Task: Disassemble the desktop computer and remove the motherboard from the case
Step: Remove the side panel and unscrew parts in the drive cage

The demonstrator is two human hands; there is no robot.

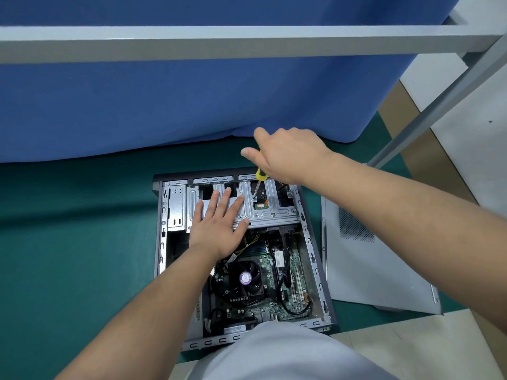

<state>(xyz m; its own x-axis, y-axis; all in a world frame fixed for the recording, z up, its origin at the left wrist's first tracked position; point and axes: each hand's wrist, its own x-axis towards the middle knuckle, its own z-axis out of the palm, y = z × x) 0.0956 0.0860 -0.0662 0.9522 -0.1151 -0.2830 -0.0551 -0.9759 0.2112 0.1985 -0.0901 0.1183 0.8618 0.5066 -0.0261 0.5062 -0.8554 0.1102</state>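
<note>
Firmly curled, the right hand [288, 154] grips the yellow handle of a screwdriver [258, 182], thumb out to the left, with the handle's lower end showing under the palm and the thin shaft running down from it. Just below the grip, the tip meets a screw [253, 199] on the silver drive cage [258, 209] at the far end of the open computer case [312, 242]. To the left of the grip, the left hand [219, 229] lies flat on the same cage, fingers straight and slightly spread, holding nothing, its forearm crossing the case's left side. Nearer the person than both hands, the green motherboard [285, 297] sits in the case floor, with the round black CPU fan [245, 278] on it and black cables [286, 270] looping over its right part; the left wrist covers some yellow wiring beside the fan. To the right of the grip and case, the removed grey side panel [370, 264] lies on the green mat [68, 242]. Beyond the grip hangs a blue cloth [164, 105], crossed by a grey metal frame bar [247, 42].
</note>
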